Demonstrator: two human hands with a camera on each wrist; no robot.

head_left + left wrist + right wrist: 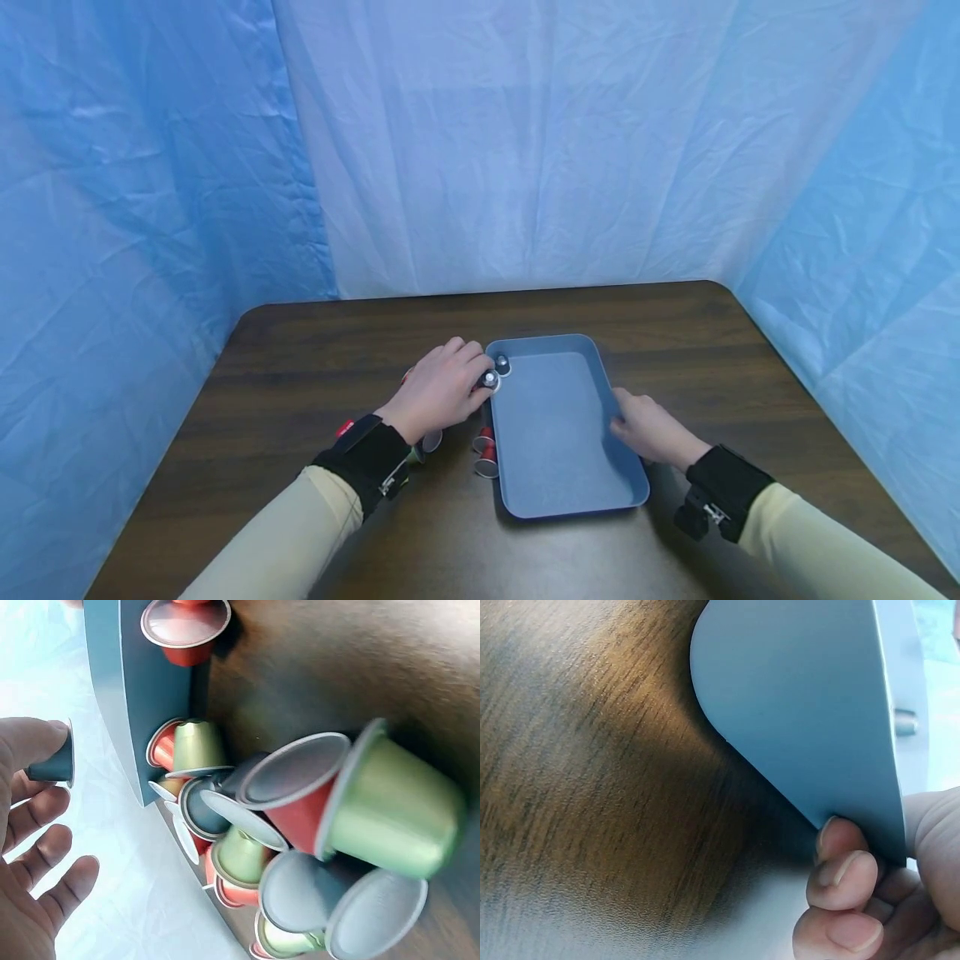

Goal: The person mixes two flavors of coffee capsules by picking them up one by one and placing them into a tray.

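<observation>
Between thumb and fingers, my left hand (444, 385) pinches a dark coffee capsule (52, 763) over the left rim of a blue-grey tray (558, 433). Another dark capsule (502, 365) stands inside the tray's far left corner. My right hand (651, 429) grips the tray's right wall, with the thumb on the inner side and curled fingers (843, 879) outside and underneath. Below my left hand, a pile of red, green and dark capsules (240, 855) lies against the tray's outer left side, mostly hidden in the head view.
Two red capsules (486, 460) lie on the table just left of the tray. The dark wooden table (315, 350) has rounded far corners. Blue-white sheets (525, 167) hang behind it and at both sides.
</observation>
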